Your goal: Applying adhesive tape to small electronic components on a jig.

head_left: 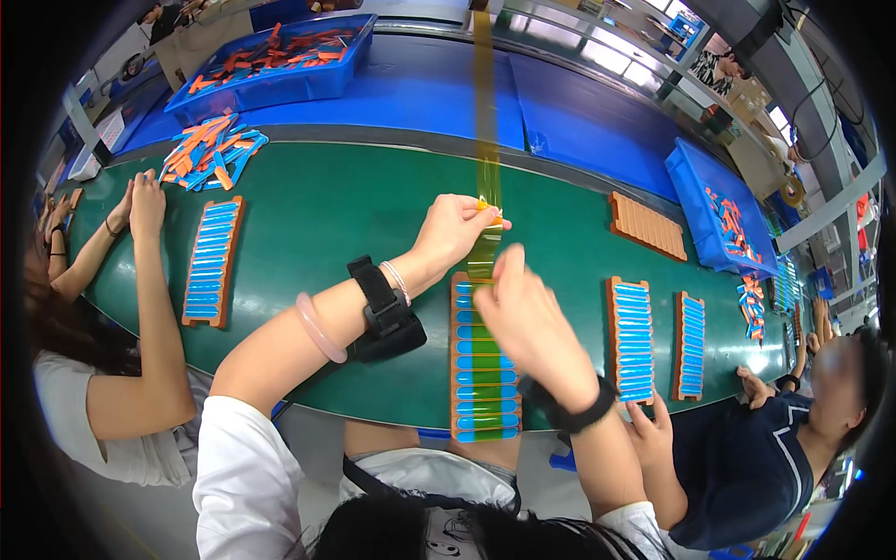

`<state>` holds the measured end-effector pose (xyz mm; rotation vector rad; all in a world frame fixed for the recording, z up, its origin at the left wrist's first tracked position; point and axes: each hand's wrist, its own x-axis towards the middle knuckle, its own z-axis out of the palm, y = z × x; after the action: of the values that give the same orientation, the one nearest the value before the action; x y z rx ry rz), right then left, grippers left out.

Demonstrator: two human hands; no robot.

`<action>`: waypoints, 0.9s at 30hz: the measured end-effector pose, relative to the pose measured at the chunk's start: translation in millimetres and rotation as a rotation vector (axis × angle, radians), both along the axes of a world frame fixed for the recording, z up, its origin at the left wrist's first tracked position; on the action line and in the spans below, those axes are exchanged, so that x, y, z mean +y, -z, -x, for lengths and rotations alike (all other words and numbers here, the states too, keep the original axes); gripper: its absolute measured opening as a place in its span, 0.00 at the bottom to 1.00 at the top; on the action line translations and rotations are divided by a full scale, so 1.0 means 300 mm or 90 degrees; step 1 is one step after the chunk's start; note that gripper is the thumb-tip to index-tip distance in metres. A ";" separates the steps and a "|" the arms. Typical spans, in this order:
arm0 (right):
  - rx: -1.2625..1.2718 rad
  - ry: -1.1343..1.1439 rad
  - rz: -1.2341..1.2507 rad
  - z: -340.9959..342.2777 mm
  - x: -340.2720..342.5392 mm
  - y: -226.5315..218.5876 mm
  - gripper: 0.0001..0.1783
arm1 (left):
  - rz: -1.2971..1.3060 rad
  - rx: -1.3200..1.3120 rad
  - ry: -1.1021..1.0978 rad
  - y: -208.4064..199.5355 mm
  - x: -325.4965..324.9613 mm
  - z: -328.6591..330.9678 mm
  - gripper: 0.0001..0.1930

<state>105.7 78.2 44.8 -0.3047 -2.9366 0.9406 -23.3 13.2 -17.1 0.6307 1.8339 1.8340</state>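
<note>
A strip of yellow see-through tape (487,103) hangs from the far top of the view toward me. My left hand (448,238) is closed, thumb and finger pinching the tape beside a small yellow-orange bit that I cannot make out. Just nearer, my right hand (523,308) is curled and smeared by motion, over the right side of the tray's far end; its fingertips are close to the tape. Below lies an orange-brown slotted tray (455,373) filled with blue flat pieces (509,408). Tape runs lengthwise down its middle, looking green over the blue.
Filled trays lie left (215,261) and right (632,341), (690,345); an upturned-looking tray (649,227) sits farther right. Blue bins (266,89), (728,210) hold orange pieces. A loose pile (217,154) is at far left. Co-workers' hands (145,205), (649,425) are on both sides.
</note>
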 end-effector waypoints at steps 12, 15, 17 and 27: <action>0.135 0.074 0.133 -0.097 0.046 0.011 0.30 | -0.206 -0.123 0.088 -0.212 -0.067 0.003 0.15; 0.071 0.063 0.396 -0.167 0.045 -0.008 0.33 | -0.327 -0.200 0.155 -0.317 -0.063 -0.016 0.17; 0.050 0.048 0.758 -0.189 0.032 -0.029 0.32 | -0.328 -0.155 0.169 -0.347 -0.074 -0.013 0.18; 0.082 0.007 0.800 -0.245 -0.019 -0.086 0.34 | -0.058 -0.186 -0.011 -0.267 -0.171 -0.160 0.28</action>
<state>179.2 72.4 70.7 -0.2448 -1.8151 2.5075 24.8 -38.1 62.9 0.3547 1.5768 1.9152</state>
